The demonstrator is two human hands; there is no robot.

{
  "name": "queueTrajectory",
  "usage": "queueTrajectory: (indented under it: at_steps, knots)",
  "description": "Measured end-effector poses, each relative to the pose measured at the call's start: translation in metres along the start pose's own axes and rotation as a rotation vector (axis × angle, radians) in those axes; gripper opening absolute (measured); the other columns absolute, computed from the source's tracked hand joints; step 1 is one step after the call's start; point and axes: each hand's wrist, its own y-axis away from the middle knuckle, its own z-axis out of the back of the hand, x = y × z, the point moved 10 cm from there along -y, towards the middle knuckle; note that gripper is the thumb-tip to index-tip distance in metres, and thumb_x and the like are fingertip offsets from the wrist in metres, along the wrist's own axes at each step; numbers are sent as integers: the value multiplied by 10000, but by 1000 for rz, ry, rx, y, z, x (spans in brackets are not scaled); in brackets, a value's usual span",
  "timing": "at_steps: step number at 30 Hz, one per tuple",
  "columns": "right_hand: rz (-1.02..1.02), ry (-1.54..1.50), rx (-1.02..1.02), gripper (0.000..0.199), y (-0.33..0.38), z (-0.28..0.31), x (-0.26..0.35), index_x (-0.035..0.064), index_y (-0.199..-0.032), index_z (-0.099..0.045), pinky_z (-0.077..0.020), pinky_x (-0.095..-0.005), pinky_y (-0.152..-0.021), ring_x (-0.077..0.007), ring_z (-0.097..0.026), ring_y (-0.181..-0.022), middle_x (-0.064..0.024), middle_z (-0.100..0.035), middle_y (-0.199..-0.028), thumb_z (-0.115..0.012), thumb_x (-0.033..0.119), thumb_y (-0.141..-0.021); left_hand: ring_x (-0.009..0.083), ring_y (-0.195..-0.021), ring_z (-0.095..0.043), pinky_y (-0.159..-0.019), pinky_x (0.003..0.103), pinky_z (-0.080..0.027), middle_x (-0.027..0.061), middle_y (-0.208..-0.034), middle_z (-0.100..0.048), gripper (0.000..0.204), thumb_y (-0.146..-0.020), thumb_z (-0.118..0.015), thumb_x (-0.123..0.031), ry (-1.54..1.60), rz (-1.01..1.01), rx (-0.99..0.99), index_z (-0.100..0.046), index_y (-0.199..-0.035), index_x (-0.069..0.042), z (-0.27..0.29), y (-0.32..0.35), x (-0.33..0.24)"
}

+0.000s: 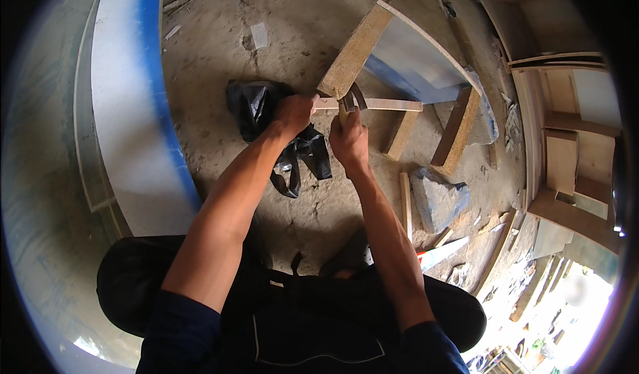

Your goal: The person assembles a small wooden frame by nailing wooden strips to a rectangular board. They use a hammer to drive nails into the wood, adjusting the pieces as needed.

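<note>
My right hand (349, 139) is closed around the handle of a hammer (360, 97). The dark, curved hammer head lies against the lower corner of a three-sided wooden frame (357, 51) with rough chipboard sides. A pale wooden strip (393, 104) runs across beneath the hammer toward the right. At the strip's left end, my left hand (297, 114) pinches it between the fingers; the exact fingertip contact is partly hidden. A black plastic bag (256, 104) sits on the floor under and beside my left hand, its handles spread toward me.
A grey stone block (439, 199) rests right of my right forearm, near a handsaw (444, 253). Short wood pieces lie around it. A long white and blue panel (130, 94) stands at the left. Wooden cabinet frames (566, 147) line the right side.
</note>
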Motion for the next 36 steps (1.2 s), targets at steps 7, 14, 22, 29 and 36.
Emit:
queueTrajectory:
  at_steps: [7,14,22,29,36]
  knots:
    - [76,166,141,421,-8,-26,-17,-8,-1197,-410,-495,-566,-676,-509,-603,-747,-322,-621,-780,-535,141,-823,375,-758,-656,-648,466,-526,207,-791,-661,154,-875,-531,-126,24,-29,-6,-657,-924,-51,-2,-3,1]
    - [82,164,69,421,3,-26,-38,-8,-1192,-414,-486,-566,-678,-521,-595,-758,-332,-616,-795,-542,141,-820,385,-750,-648,-656,479,-520,210,-772,-653,128,-849,-552,-99,226,19,-50,-662,-816,-43,-2,-5,8]
    - [-22,96,58,331,2,-15,-22,-26,-1082,-469,-487,-562,-702,-509,-595,-796,-336,-606,-802,-548,147,-811,388,-756,-648,-661,481,-525,203,-770,-654,107,-793,-586,-80,94,-47,-60,-674,-849,-55,10,-1,-5]
    - [7,135,133,380,-6,-20,-19,-15,-1121,-417,-495,-563,-705,-517,-603,-767,-344,-615,-813,-549,126,-794,391,-752,-648,-641,478,-520,207,-768,-651,111,-791,-586,-67,23,-2,26,-676,-855,-57,0,-2,-1]
    - [46,193,181,388,-9,-26,-29,-13,-1134,-406,-494,-570,-701,-529,-593,-758,-352,-607,-802,-541,129,-800,405,-736,-634,-638,488,-507,219,-751,-638,101,-811,-580,-89,62,-58,-62,-671,-847,-61,-9,-4,7]
